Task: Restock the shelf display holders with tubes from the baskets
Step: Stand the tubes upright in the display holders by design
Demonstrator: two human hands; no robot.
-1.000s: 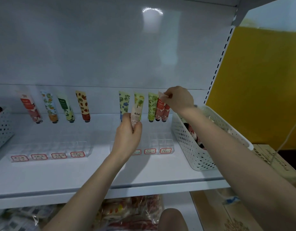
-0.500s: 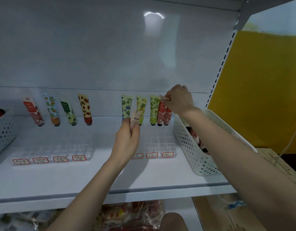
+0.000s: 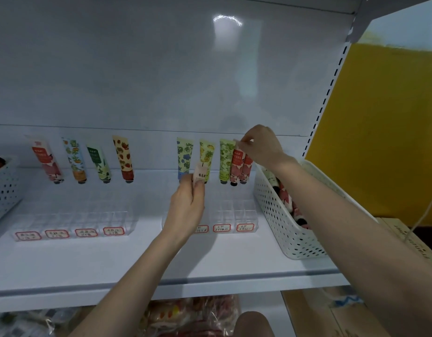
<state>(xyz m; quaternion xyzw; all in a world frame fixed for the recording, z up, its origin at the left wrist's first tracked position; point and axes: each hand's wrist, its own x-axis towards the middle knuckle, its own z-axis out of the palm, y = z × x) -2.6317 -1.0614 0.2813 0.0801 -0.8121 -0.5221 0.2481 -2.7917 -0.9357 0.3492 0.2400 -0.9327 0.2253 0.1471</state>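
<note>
our right hand (image 3: 261, 147) pinches the red tube (image 3: 235, 166) by its crimped top to stand it cap-down at the far right of the clear holder (image 3: 244, 211), beside the basket (image 3: 283, 227). our left hand (image 3: 188, 206) grips a pale tube (image 3: 201, 173) upright, ready for its slot.

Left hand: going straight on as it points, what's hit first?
Probably the yellow tube at the back of the holder: the pale tube in the left hand overlaps it in view, depth unclear.
</note>
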